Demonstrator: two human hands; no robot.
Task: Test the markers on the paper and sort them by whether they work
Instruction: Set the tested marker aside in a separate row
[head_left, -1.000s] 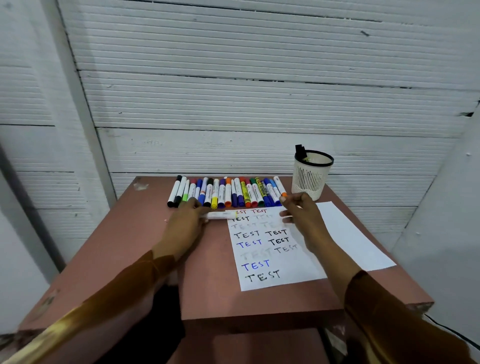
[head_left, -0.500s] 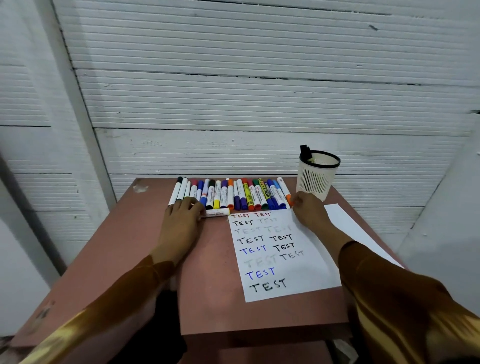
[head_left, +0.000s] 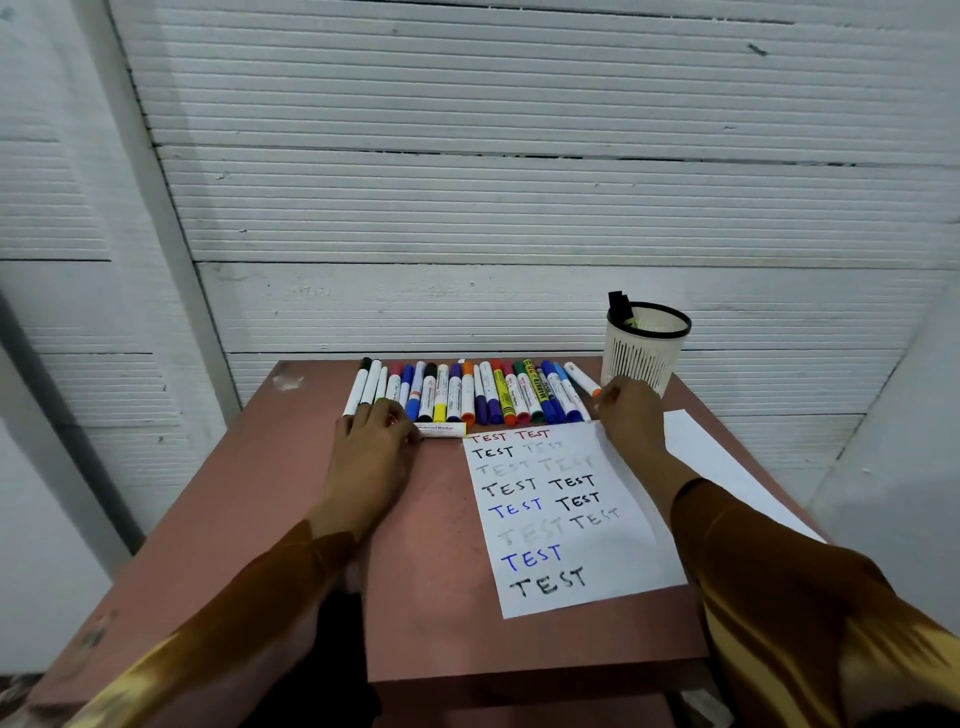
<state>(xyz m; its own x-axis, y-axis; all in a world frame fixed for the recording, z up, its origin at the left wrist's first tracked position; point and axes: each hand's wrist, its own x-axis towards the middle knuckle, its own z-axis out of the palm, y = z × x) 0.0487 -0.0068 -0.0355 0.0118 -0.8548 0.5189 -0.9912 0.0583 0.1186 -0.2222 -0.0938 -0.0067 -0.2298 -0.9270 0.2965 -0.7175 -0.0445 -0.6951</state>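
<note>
My right hand (head_left: 626, 415) has moved from test sheet (head_left: 561, 519) to orange-tipped marker (head_left: 582, 379), pinching it; left hand (head_left: 371, 441) still grips white marker (head_left: 440, 429).

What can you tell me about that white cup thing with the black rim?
The cup is a round pen holder, seemingly plastic, white with thin upright slits in its wall and a black rim. It stands upright at the table's far right corner, right of the marker row. Something black pokes above its rim. The right hand sits just in front; contact is unclear.

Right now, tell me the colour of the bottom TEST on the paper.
Black, seen in the head view: the bottom TEST on the paper.
</note>
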